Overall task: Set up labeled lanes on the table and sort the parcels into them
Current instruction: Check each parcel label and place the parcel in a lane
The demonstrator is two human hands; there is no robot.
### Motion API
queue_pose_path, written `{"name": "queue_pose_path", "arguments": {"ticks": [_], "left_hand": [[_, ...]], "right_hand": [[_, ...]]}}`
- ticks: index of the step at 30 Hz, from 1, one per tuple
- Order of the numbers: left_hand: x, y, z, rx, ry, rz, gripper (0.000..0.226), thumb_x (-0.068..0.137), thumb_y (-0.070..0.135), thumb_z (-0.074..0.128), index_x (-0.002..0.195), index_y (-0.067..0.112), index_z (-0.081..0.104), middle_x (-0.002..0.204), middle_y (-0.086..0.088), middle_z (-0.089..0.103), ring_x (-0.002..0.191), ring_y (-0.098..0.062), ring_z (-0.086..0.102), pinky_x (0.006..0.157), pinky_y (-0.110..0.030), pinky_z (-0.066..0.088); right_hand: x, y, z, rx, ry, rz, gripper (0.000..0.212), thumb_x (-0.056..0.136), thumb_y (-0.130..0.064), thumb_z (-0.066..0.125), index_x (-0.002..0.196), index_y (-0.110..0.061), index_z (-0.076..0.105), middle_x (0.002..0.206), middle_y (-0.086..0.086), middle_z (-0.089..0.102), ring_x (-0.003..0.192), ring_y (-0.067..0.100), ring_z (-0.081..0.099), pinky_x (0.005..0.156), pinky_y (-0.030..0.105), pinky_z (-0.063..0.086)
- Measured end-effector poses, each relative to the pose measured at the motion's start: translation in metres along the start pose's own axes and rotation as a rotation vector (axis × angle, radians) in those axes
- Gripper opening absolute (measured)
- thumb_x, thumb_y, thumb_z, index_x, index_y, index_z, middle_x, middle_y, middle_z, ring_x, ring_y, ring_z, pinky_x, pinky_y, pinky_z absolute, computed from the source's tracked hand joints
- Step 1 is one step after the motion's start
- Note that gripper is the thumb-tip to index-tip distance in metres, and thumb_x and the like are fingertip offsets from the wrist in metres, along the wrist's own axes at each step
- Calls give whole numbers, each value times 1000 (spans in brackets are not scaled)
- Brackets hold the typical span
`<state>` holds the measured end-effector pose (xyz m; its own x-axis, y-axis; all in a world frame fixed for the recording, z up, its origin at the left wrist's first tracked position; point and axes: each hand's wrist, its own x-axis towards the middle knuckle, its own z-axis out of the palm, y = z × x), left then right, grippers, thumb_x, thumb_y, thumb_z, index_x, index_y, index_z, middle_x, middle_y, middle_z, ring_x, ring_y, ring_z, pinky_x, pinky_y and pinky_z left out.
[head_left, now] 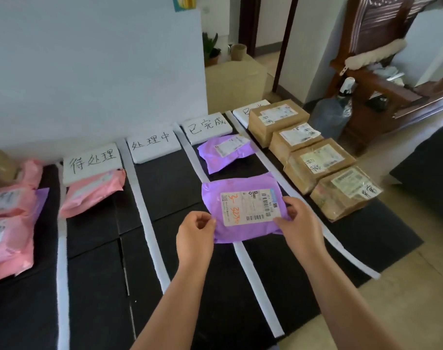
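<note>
- The purple parcel [245, 183] hides a stretch of the white strip [257, 286] that runs beneath it. Whether the parcel rests on the black table [96, 286] or hangs just above it cannot be told.
- The parcel's shipping label faces up. Its print is too small to read; only orange handwriting beginning "3-" stands out.
- Beyond the parcel and to its right, a fourth card [241, 112] is half covered by the far end of a row of four brown boxes [319, 160], so its writing is unreadable.
- Far left of the parcel, a stack of pink parcels [8, 238] is cut off by the frame edge. A brownish thing behind the stack is too blurred to name.
- The left hand [196, 231] pinches the parcel's left edge between thumb and curled fingers.
- The right hand [301, 226] grips the parcel's near right corner, thumb on the upper face and fingers curled round the edge.
- Just beyond the parcel lies a second purple parcel [225, 152], in front of the card reading 已完成 [206, 127].
- Further left of the parcel stand the cards 处理中 [152, 146] and 待处理 [92, 160]. One pink parcel [94, 193] touches the latter.
</note>
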<state>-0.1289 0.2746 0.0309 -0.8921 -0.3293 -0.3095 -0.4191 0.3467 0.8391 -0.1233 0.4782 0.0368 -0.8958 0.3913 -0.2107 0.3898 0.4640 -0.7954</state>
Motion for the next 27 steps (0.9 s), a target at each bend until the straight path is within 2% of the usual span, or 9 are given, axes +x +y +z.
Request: {"name": "queue_pose_path", "arguments": {"ticks": [4, 7, 9, 13, 16, 21, 24, 25, 27], "left_hand": [[36, 21, 34, -17, 60, -40, 12, 93, 18, 67, 100, 27, 63, 89, 13, 66, 77, -2, 64, 59, -16, 46], [67, 39, 62, -27, 104, -47, 20, 93, 13, 63, 104, 29, 59, 94, 16, 64, 79, 1, 62, 58, -15, 43], [89, 49, 79, -23, 127, -47, 24, 94, 12, 59, 109, 30, 55, 97, 16, 62, 80, 1, 60, 56, -15, 40], [136, 61, 99, 77, 137, 36, 37, 99, 16, 54, 133, 28, 51, 103, 15, 59, 78, 2, 56, 56, -13, 38], [174, 66, 108, 147, 166, 79, 39, 101, 19, 50, 138, 28, 51, 116, 8, 63, 85, -5, 56, 58, -14, 37], [227, 61, 120, 302, 185, 63, 41, 101, 26, 51, 141, 26, 49, 118, -3, 63, 100, -21, 61, 81, -36, 53], [246, 51, 124, 470, 158, 97, 41, 98, 29, 55, 138, 19, 53, 118, -6, 61, 109, -25, 55, 91, -41, 50], [250, 48, 125, 522, 160, 120, 42, 97, 29, 57, 137, 17, 54, 123, -6, 58, 115, -25, 51, 94, -40, 47], [257, 44, 126, 659, 150, 181, 45, 96, 30, 60, 137, 15, 52, 139, -5, 49, 128, -26, 41, 102, -39, 40]], "right_hand": [[68, -3, 3, -48, -60, -52, 43, 91, -17, 69, 127, -34, 53, 99, -11, 67, 96, 12, 68, 86, 43, 59], [122, -9, 10, -143, -75, -143, 42, 92, -15, 63, 127, -37, 51, 104, -9, 64, 99, 15, 65, 95, 48, 52], [156, -14, 18, -200, -97, -187, 46, 92, -14, 61, 132, -34, 49, 113, -4, 61, 104, 18, 61, 99, 49, 48], [219, -30, 37, -329, -123, -318, 54, 93, -14, 58, 143, -32, 45, 124, 1, 59, 114, 22, 56, 108, 47, 38], [260, -46, 53, -453, -114, -410, 55, 96, -18, 56, 147, -31, 41, 125, 3, 55, 116, 25, 53, 104, 41, 30], [308, -52, 84, -680, -160, -528, 53, 97, -24, 56, 148, -25, 40, 125, 7, 54, 118, 27, 51, 103, 45, 34], [324, -47, 99, -858, -163, -542, 47, 97, -31, 56, 141, -19, 46, 135, 10, 45, 126, 29, 44, 105, 45, 36], [327, -45, 103, -875, -160, -560, 50, 96, -32, 58, 142, -19, 44, 143, 11, 39, 133, 29, 38, 110, 46, 33], [332, -42, 110, -862, -217, -614, 64, 92, -27, 62, 149, -20, 32, 158, 9, 23, 148, 28, 20, 120, 50, 18]]}}
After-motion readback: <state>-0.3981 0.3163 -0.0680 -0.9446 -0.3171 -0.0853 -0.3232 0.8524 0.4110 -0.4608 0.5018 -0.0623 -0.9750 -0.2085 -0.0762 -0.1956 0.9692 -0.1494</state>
